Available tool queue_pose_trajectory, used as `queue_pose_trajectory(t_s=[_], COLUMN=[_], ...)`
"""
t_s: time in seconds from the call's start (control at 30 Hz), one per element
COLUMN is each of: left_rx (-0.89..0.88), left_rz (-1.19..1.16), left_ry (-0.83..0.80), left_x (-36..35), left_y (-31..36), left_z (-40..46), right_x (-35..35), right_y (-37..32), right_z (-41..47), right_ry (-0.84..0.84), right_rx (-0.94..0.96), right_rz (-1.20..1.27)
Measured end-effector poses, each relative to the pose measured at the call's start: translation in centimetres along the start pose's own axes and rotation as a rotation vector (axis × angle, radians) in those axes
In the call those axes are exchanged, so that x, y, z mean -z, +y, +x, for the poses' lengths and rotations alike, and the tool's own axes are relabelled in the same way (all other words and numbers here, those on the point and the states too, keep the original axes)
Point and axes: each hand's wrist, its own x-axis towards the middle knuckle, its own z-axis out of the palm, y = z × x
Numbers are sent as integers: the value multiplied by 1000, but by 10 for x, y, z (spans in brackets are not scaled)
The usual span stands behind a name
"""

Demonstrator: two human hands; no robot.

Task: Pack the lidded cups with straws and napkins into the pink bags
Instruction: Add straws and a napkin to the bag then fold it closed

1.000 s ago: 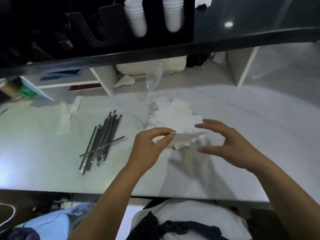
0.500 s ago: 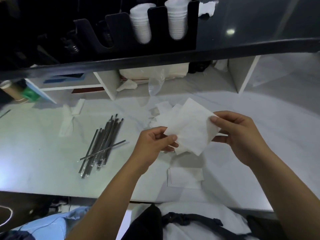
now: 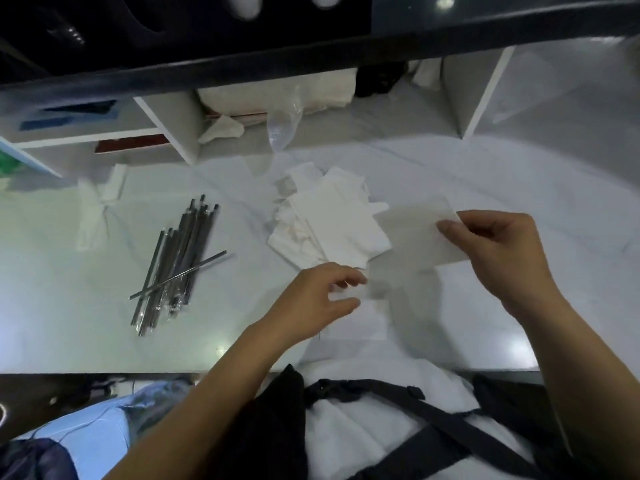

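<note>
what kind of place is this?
Likely a drink shop's packing counter. A bundle of wrapped straws and a napkin pile lie on the white counter, with stacked white cups in a dispenser above. The right hand holds one napkin.

The left hand (image 3: 313, 299), which pinched the raised napkin (image 3: 415, 237) half a second ago, is off it, fingers loosely curled above the napkin lying near the counter edge (image 3: 363, 322). The right hand (image 3: 498, 251) alone holds the raised napkin, shifted rightward off the pile (image 3: 329, 223).
</note>
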Motion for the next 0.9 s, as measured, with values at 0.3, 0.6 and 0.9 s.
queue_pose_trajectory(t_s=[0.3,0.6,0.9], left_rx=[-94,162,267], left_rz=[416,-188,-932], left_ry=[-136,110,66], left_x=[-27,-8,10], left_y=[-4,2,37], left_z=[-1,-4,0], right_x=[-10,-11,-19], right_y=[26,27,17], right_z=[-12,-13,-20], right_ry=[-191,-217,-240], right_rx=[-57,-146,-50], right_rz=[-452,-179,15])
